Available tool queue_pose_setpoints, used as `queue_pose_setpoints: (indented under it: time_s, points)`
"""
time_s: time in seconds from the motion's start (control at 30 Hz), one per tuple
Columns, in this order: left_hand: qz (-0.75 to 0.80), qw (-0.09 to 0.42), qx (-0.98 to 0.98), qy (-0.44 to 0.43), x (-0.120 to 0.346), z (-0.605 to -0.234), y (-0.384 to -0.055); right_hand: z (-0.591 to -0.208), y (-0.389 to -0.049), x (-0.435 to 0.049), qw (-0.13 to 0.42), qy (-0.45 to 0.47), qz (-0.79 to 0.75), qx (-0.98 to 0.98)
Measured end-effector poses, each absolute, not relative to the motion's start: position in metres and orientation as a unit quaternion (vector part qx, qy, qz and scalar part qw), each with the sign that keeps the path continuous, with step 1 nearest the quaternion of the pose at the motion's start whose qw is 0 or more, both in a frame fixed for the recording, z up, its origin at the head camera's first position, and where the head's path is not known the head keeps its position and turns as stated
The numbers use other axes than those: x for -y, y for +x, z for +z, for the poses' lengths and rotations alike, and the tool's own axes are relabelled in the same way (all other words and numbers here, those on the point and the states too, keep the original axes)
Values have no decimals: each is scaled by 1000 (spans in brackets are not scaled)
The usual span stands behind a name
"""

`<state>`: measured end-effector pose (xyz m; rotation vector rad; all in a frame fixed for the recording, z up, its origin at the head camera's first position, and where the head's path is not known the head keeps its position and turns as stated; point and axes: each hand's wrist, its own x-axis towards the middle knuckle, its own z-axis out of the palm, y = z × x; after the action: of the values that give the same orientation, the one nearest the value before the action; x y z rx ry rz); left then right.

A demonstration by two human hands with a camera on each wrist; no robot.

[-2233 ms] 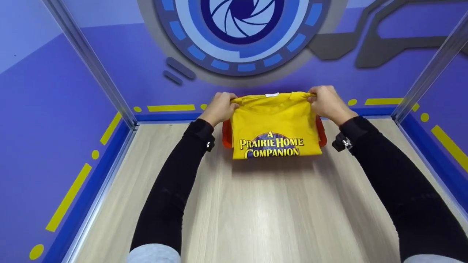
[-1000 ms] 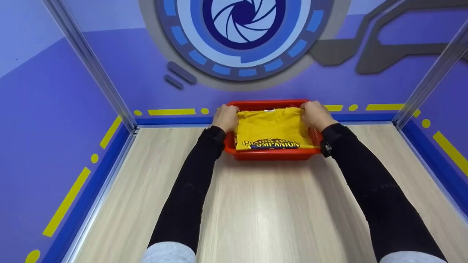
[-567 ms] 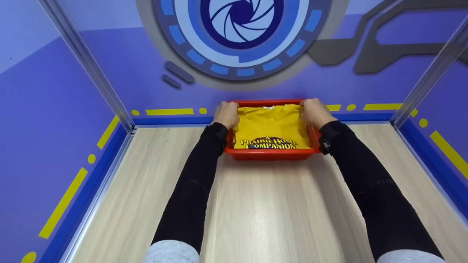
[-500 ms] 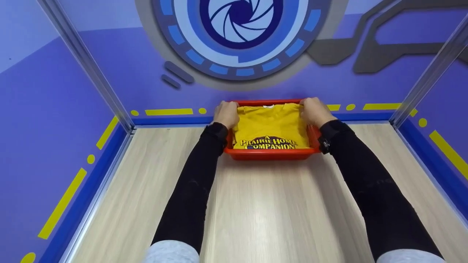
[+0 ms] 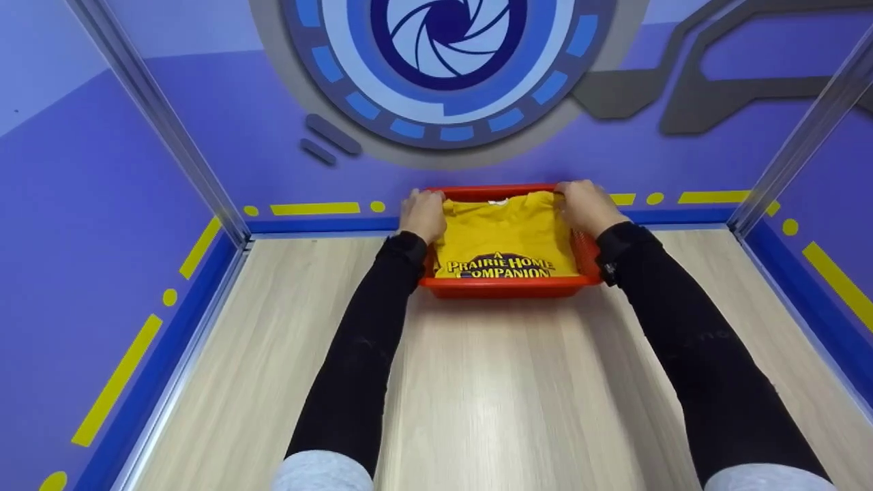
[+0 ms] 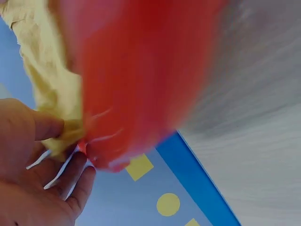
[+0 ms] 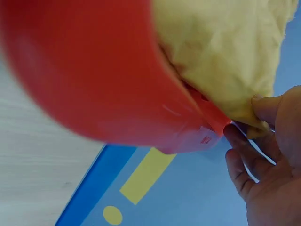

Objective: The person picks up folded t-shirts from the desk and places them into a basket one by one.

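Observation:
A folded yellow T-shirt (image 5: 505, 232) with "A Prairie Home Companion" printed on it lies inside a red plastic basket (image 5: 505, 289). At the basket's back left corner my left hand (image 5: 423, 215) pinches the shirt's corner. The left wrist view shows that thumb pressing the yellow cloth (image 6: 66, 103), with the other fingertips at the red rim. My right hand (image 5: 588, 206) pinches the opposite corner at the back right. In the right wrist view its thumb and forefinger grip the cloth (image 7: 235, 80), and two fingers spread beside the basket's corner.
The basket stands on a pale wood-grain tabletop (image 5: 470, 389), close to the purple back wall (image 5: 273, 150). Side walls with metal corner posts (image 5: 170, 129) enclose the table left and right.
Both hands have lowered the shirt from above the basket into it. In the last half second the right hand has shifted slightly left; otherwise little differs.

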<state>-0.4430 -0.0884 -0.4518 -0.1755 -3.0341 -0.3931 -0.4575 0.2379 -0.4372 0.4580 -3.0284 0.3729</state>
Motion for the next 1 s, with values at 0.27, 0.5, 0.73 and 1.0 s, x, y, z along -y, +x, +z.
queue_pose_setpoints:
  time_s: [0.27, 0.5, 0.73, 1.0]
  points:
    - [-61, 11, 989, -131, 79, -446, -429, -445, -445, -229, 70, 182, 54, 979]
    - [-33, -52, 986, -158, 76, -444, -415, -445, -440, -219, 19, 230, 32, 973]
    - [-22, -62, 983, -169, 75, -452, -406, -450, -440, -214, -88, 210, 43, 973]
    - [-76, -83, 979, -172, 78, -445, -408, -432, -427, -219, -90, 226, 75, 967]
